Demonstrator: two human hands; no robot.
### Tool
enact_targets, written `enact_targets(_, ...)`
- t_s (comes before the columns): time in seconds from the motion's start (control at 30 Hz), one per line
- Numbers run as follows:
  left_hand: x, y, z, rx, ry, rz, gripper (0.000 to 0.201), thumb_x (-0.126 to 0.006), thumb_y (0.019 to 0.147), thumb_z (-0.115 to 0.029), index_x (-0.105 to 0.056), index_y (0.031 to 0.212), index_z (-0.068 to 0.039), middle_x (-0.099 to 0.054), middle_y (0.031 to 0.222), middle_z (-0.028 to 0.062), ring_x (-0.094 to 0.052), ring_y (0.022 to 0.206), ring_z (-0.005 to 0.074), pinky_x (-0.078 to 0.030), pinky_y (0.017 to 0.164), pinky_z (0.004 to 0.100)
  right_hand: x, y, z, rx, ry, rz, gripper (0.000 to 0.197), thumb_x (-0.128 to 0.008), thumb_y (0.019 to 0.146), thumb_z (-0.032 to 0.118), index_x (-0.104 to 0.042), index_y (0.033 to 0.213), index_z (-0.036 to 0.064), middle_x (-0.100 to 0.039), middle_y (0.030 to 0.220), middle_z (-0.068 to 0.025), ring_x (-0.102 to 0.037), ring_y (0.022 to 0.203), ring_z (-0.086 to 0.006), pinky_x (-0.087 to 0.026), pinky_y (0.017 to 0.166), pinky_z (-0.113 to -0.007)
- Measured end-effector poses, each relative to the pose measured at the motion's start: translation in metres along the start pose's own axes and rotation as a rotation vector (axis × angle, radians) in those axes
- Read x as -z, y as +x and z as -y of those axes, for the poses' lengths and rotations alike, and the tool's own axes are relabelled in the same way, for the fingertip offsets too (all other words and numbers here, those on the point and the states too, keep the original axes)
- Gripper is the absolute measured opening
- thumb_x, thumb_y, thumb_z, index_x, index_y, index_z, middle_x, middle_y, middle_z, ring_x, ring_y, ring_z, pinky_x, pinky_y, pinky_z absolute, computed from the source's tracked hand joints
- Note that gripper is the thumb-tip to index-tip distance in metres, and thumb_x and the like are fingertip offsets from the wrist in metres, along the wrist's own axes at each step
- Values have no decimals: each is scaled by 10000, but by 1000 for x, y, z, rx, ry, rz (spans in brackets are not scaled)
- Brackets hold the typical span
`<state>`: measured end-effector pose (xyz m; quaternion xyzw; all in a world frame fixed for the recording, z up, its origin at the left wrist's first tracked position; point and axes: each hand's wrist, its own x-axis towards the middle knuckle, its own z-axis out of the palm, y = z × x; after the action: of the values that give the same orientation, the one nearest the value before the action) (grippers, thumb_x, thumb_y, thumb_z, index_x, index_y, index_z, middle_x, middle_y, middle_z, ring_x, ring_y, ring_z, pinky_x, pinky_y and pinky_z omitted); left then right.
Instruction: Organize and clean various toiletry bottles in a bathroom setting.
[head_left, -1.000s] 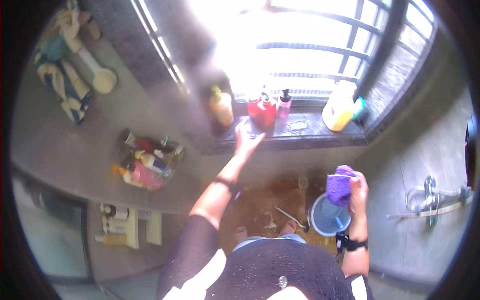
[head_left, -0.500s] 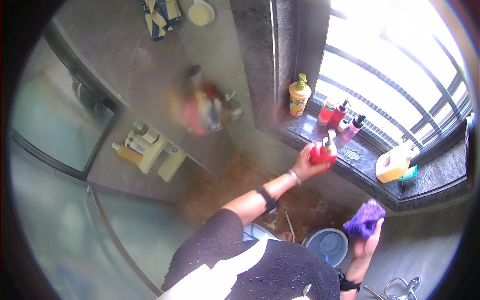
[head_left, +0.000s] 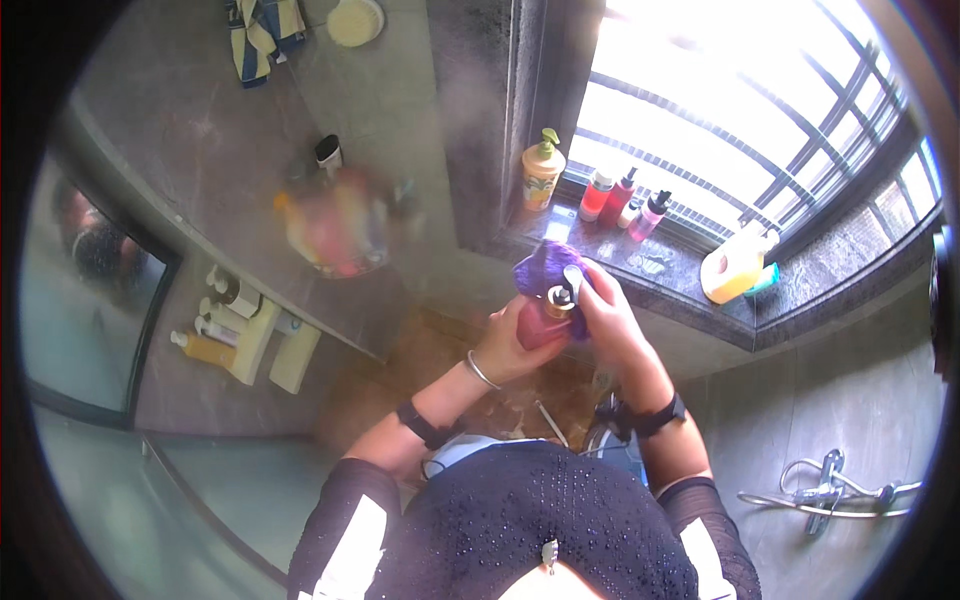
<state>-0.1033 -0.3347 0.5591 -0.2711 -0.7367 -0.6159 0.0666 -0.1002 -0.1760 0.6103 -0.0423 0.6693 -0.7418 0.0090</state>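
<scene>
Here, we hold the red bottle [head_left: 543,328] in the air, its pump [head_left: 562,295] facing up at us. Our left hand [head_left: 512,343] is wrapped around its body. Our right hand [head_left: 612,318] grips the purple cloth [head_left: 540,265] and presses it against the bottle's upper part; we cannot make out all of its fingers.

Going round from the red bottle, at twelve o'clock a yellow bottle [head_left: 541,182] with a green pump stands on the ledge [head_left: 672,270]. Toward one o'clock we see a small group of red and pink bottles [head_left: 619,202] by the window [head_left: 720,120], and between two and three a jug [head_left: 732,268] beside a teal tube [head_left: 764,280]. The tap [head_left: 825,490] is at four o'clock. At five, our forearm partly hides a blue bucket [head_left: 627,456]. A blurred basket [head_left: 345,262] of toiletries sits at ten, and a brush [head_left: 355,22] at eleven.
</scene>
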Motion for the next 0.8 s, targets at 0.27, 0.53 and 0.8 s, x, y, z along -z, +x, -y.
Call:
enact_targets(0.27,45,8,3,-80,-7,128,508,-791,664,-261,-516,1042,-59,-637,894,122,-638,771,227,-512,703,336,-27,-35,18,-47,322,-223,423,-386,978,366,-502,1212,33,-577,1120,-78,-555,989,-158,-447,853,-295)
enact_targets(0.53,-49,8,0,-108,-193,709,519,-763,676,-135,-489,1106,-36,-588,976,73,-557,862,144,-467,774,300,13,-93,-54,208,153,-810,326,-400,963,196,-559,1109,-48,-622,1000,-80,-558,920,-132,-429,860,-272)
enact_targets(0.8,-200,-64,54,671,-442,1527,874,-777,676,-267,-167,1287,-126,-392,1214,122,-418,1129,216,-377,947,373,96,-228,-172,171,640,-1326,350,-492,949,288,-581,1098,-16,-617,996,-48,-553,912,-109,-441,828,-261)
